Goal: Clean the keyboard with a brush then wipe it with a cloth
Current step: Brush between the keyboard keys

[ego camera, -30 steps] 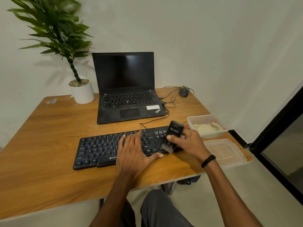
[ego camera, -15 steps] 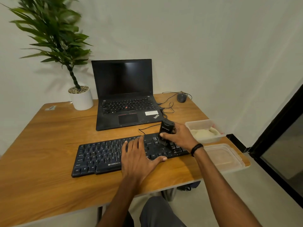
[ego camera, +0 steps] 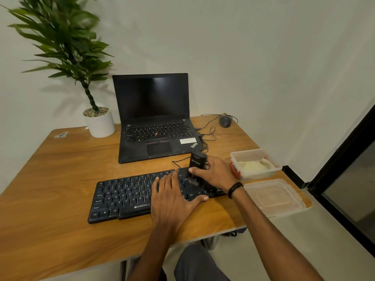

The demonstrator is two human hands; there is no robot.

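Where the frame's lower edge cuts it off, wooden desk, near corners out of view. Potted plant in white pot, far left, upper leaves cropped. Open ThinkPad laptop, screen dark, behind the keyboard. Black Zebronics keyboard, near centre of the desk; its middle keys hidden under the left hand, its right end hidden behind the right wrist. Clear plastic lid, flat at the right edge, overhanging it. Clear plastic container, just beyond the lid, holding a pale folded cloth; red clip on its near side. Left hand, flat and spread, pressing the keyboard. Right hand, closed round a black brush, upright, bristle end down on the right-hand keys; bristles blurred. Grey mouse, far right corner, cable tangled beside the laptop.
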